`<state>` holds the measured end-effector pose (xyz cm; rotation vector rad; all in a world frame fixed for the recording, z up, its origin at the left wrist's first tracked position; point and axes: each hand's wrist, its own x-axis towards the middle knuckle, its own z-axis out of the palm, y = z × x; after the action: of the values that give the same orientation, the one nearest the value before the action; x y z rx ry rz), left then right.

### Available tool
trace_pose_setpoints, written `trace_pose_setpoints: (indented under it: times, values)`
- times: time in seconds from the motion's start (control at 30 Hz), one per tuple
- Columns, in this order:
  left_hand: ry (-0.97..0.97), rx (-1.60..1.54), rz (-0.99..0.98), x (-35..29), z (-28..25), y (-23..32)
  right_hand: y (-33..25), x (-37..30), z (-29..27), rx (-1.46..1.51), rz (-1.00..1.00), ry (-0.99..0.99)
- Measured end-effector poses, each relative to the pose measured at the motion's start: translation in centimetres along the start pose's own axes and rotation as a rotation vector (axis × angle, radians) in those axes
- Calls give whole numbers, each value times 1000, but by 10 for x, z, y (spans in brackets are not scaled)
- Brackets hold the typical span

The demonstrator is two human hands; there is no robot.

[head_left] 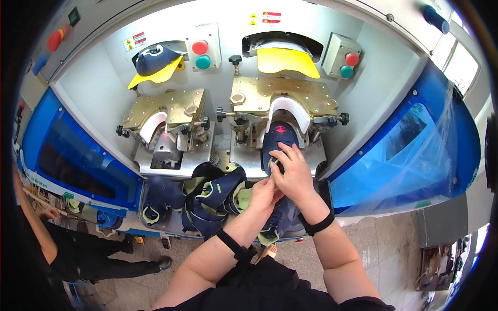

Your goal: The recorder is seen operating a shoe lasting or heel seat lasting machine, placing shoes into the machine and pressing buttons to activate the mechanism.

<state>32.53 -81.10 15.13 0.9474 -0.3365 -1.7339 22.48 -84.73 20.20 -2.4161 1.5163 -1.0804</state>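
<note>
A navy shoe upper (280,136) sits toe-first in the right-hand press station, with a red light mark across its toe. My right hand (294,173) lies over the upper's opening, its bent fingers and thumb gripping the material. Close against it, my left hand (263,196) pinches the rear end of the same upper; its fingertips are partly hidden. Around the upper's toe curves a white padded band (302,115), under a brass-coloured clamp plate (249,90).
More navy uppers with pale green linings (215,192) crowd the ledge. The left station has an uncovered metal mould (167,151); behind it, another upper (155,61) rests on a yellow flap. Button boxes (342,57) and blue side panels (399,150) flank the work. Another person (93,249) stands at left.
</note>
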Motion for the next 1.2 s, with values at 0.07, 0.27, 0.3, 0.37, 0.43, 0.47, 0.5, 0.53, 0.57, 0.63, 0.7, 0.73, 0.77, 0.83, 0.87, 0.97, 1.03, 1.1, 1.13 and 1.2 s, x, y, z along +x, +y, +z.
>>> trace_pose_setpoints:
  times: [0.07, 0.27, 0.3, 0.37, 0.43, 0.47, 0.5, 0.53, 0.57, 0.63, 0.7, 0.73, 0.77, 0.83, 0.87, 0.97, 1.03, 1.1, 1.13, 1.2]
  values:
    - [-3, -4, -35, 2, 0, -1, 3, 0, -1, -5, -15, -6]
    - [-21, 27, -39, 3, -6, -3, 0, 7, -1, -164, -47, -14]
    - [-34, 30, -40, 3, -5, -3, 5, 7, 4, -93, -54, -24]
    - [-40, 21, -30, 4, -3, -3, 13, 7, 11, -20, -68, -16]
    - [-37, 19, -19, 6, -6, -5, 7, 10, 9, -12, -57, -32]
    - [-23, 8, -22, 5, -8, -6, 6, 10, 9, -7, -53, -41]
    - [-18, 11, -23, 4, -6, -4, 6, 10, 9, -6, -56, -53]
    - [-13, 15, -23, 3, -4, -3, 7, 10, 9, -7, -45, -50]
    - [-20, 23, -27, 4, -4, -4, 8, 10, 9, -8, -35, -45]
    - [-13, 23, -28, 3, -4, -5, 9, 9, 10, -6, -33, -48]
    - [-7, 27, -29, 4, -4, -6, 10, 7, 11, -3, -28, -47]
    - [-3, 43, -39, 5, -4, -7, 10, 6, 11, -8, -25, -46]
    - [0, 60, -49, 6, -5, -8, 11, 6, 12, -12, -22, -45]
    - [-5, 49, -28, 7, -9, -13, 10, 5, 13, -11, -28, -45]
    - [-13, 39, -5, 9, -11, -15, 10, 4, 14, -12, -34, -42]
    - [-1, 57, 21, 10, -20, -17, 13, 4, 19, 2, -65, -53]
    - [-48, 93, 23, 18, -19, -24, 11, 2, 20, 18, -83, -47]
    - [-45, 79, 38, 23, -10, -32, 14, 3, 12, -10, -76, -42]
    - [-38, 88, 2, 25, -9, -30, 13, 1, 11, -48, -66, -49]
    - [-17, 149, -5, 18, -9, -18, 8, 1, 11, -46, -74, -80]
